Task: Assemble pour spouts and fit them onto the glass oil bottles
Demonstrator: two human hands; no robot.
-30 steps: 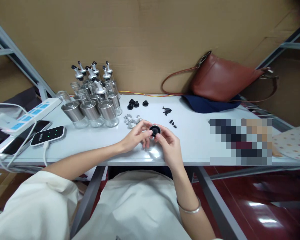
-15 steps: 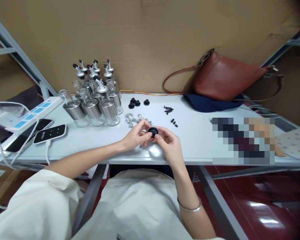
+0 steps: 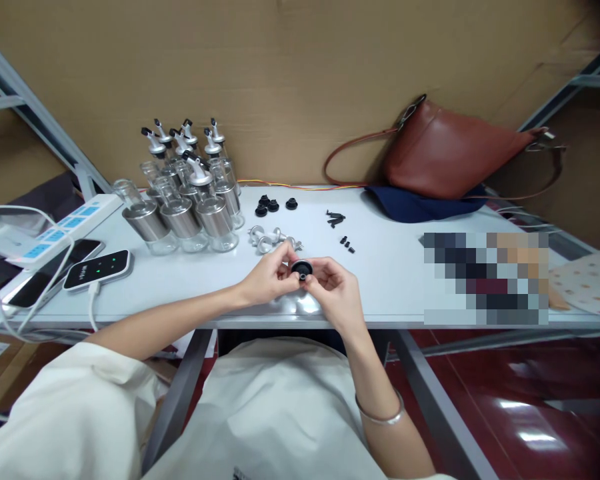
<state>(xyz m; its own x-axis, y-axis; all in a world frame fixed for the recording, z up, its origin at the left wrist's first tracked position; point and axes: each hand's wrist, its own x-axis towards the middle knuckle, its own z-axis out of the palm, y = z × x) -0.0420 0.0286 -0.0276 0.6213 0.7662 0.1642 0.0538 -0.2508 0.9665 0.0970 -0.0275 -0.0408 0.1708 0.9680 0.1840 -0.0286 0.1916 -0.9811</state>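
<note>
Near the table's front edge, my left hand (image 3: 266,279) and my right hand (image 3: 339,293) grip one round black bottle stopper (image 3: 302,269) between them. Its underside, with a small central tube, faces me, and a thin pale rim shows round it. Both thumbs press on its near side; the other fingers curl behind it, partly hidden. Just beyond my left hand lie several silver pourer tops (image 3: 275,241). Farther back sit several loose black stoppers (image 3: 273,205). To the right are thin black strips (image 3: 335,219) and several tiny black plugs (image 3: 347,245).
Glass bottles with steel sleeves (image 3: 180,219) stand at the back left, some with pourers. A power strip (image 3: 70,230), phone (image 3: 55,273) and white-edged device (image 3: 98,270) lie left. A brown bag (image 3: 450,153) rests on dark blue cloth (image 3: 410,207); a blurred patch (image 3: 485,280) covers things at right.
The stopper has tilted so its central tube shows more plainly, and both thumbs have shifted slightly lower on it. The whole view has shifted a little.
</note>
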